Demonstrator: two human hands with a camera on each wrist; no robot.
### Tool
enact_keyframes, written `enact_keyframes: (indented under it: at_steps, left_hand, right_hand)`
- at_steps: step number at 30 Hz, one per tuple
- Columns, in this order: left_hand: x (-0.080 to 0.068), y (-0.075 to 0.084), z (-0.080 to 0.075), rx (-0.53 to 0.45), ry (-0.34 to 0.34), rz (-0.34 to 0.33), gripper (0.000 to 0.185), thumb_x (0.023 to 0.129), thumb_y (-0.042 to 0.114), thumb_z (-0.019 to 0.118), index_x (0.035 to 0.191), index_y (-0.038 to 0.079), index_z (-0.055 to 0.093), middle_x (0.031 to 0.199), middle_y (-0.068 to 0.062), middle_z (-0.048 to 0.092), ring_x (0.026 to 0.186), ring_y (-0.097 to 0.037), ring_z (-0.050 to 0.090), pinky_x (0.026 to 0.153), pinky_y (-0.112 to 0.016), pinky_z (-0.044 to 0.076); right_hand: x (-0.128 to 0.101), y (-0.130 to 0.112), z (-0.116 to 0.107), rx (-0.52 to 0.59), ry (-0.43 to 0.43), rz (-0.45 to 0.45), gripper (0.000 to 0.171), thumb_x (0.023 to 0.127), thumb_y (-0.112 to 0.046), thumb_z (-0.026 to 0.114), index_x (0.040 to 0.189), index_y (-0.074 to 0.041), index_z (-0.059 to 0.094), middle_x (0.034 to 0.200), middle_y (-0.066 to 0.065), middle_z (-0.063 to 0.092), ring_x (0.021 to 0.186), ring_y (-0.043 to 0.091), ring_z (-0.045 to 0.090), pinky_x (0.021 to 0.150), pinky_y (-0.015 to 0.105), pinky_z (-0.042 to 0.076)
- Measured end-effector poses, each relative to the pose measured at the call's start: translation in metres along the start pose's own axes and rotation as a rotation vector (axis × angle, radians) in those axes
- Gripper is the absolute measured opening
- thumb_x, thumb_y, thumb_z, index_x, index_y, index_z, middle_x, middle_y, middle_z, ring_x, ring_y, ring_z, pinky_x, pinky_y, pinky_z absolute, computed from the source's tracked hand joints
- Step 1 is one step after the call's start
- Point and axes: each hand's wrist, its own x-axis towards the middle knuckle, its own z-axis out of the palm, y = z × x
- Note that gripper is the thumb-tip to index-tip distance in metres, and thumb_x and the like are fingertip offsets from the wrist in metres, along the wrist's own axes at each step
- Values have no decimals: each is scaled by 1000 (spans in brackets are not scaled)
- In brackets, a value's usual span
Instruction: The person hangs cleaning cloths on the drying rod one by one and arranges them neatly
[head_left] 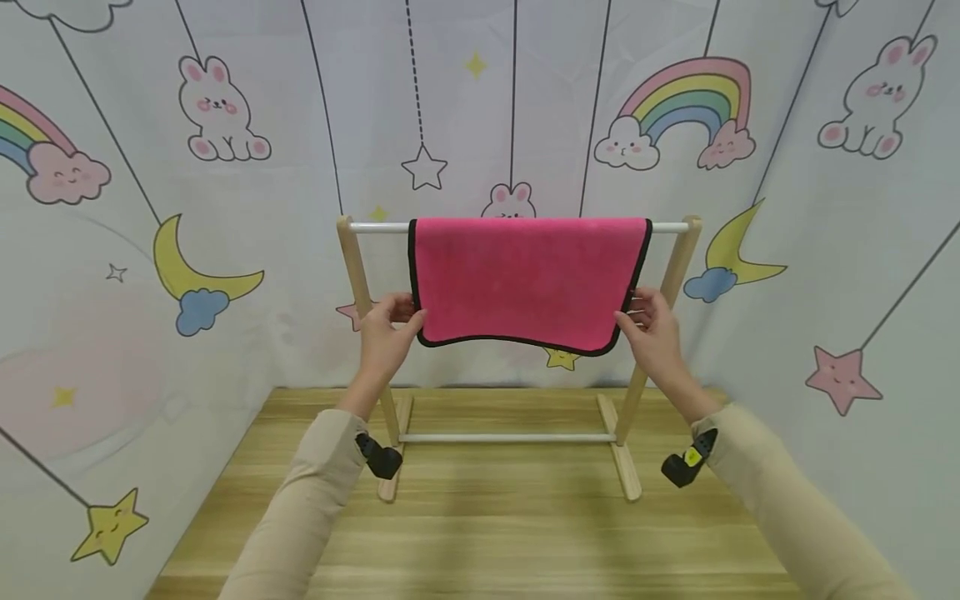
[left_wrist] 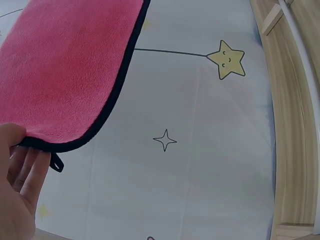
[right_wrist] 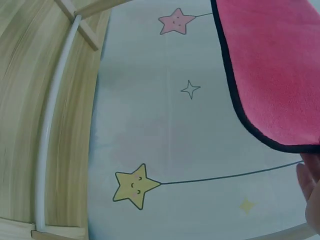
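A pink towel point(head_left: 525, 283) with black edging hangs folded over the top white bar point(head_left: 380, 227) of a wooden rack. My left hand point(head_left: 384, 337) pinches its left side edge low down, thumb in front and fingers behind. On the opposite side my right hand point(head_left: 657, 337) pinches the right edge at a similar height. A small black loop point(left_wrist: 57, 163) sticks out below the edging beside the left fingers point(left_wrist: 35, 175). In the right wrist view, fingers point(right_wrist: 305, 181) sit under the towel's border, and that thumb is out of sight. The towel's lower hem bows gently between the hands.
The rack's wooden uprights point(head_left: 678, 262) stand just outside both hands, on feet point(head_left: 626, 471) joined by a low white bar point(head_left: 506, 437). Underneath is a wood-grain tabletop point(head_left: 517, 533). A printed cloth backdrop point(head_left: 300, 100) with rabbits, stars and rainbows encloses the back and sides.
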Motion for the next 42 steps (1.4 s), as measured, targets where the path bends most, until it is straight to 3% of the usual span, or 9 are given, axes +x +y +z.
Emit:
enact_keyframes:
  at_steps: [10, 14, 18, 23, 26, 28, 31, 36, 42]
  left_hand:
    - [2, 12, 5, 28, 105, 52, 19, 81, 9, 67, 95, -3, 65, 85, -15, 66, 72, -20, 61, 57, -14, 47]
    - [8, 20, 4, -39, 152, 59, 19, 82, 8, 66, 97, -4, 64, 86, -16, 66, 70, -10, 58, 57, -8, 45]
    - [13, 28, 2, -129, 196, 66, 22, 83, 10, 65, 99, -5, 63, 86, -19, 64, 69, -2, 54, 63, -12, 45]
    - [10, 25, 3, -152, 128, -13, 26, 82, 9, 66, 103, -4, 61, 88, -18, 63, 70, -1, 55, 62, -13, 48]
    - [6, 18, 5, -120, 45, -69, 27, 81, 6, 67, 104, -4, 59, 89, -17, 64, 70, -1, 56, 59, -13, 51]
    - [5, 16, 6, -88, 20, -72, 26, 81, 6, 67, 104, -3, 60, 89, -16, 64, 69, -2, 56, 59, -13, 51]
    - [7, 19, 7, -61, 55, -28, 23, 81, 8, 66, 101, -2, 62, 88, -15, 65, 69, -2, 56, 58, -12, 50]
    - [12, 25, 4, -124, 143, 31, 20, 82, 4, 64, 98, -6, 62, 86, -19, 64, 69, -4, 56, 56, -11, 49]
    - [2, 10, 3, -140, 99, -25, 16, 82, -2, 61, 97, -7, 61, 86, -20, 62, 68, -2, 54, 56, -11, 49]
  right_hand:
    - [18, -18, -8, 17, 155, -134, 27, 82, 12, 55, 107, 19, 46, 86, 3, 55, 66, 1, 53, 58, 8, 42]
    - [33, -19, -13, 58, 204, -142, 27, 83, 9, 55, 108, 17, 48, 84, -5, 55, 67, 2, 53, 60, 10, 43]
    - [40, -10, -15, 69, 225, -85, 30, 85, 1, 58, 113, 10, 51, 85, -7, 56, 69, 3, 53, 62, 12, 43]
    - [28, -4, -9, 40, 192, 6, 33, 84, 3, 58, 114, 11, 49, 85, -3, 56, 67, 1, 53, 59, 10, 43]
    - [19, -8, -6, 33, 178, 8, 32, 82, 7, 57, 112, 14, 48, 85, 2, 55, 66, 1, 53, 56, 8, 44]
    - [18, -12, -5, 32, 181, -5, 30, 83, 8, 56, 111, 15, 48, 84, 2, 55, 65, 2, 53, 55, 8, 45]
    - [22, -18, -5, 38, 204, -41, 29, 84, 6, 55, 111, 15, 49, 83, -2, 55, 65, 2, 52, 56, 8, 45]
    - [26, -23, -6, 56, 215, -61, 28, 84, 5, 56, 109, 15, 51, 81, -3, 55, 64, 2, 52, 55, 9, 45]
    - [15, -12, -4, 8, 184, -27, 24, 82, 8, 58, 104, 15, 53, 78, -2, 55, 60, 1, 52, 53, 8, 43]
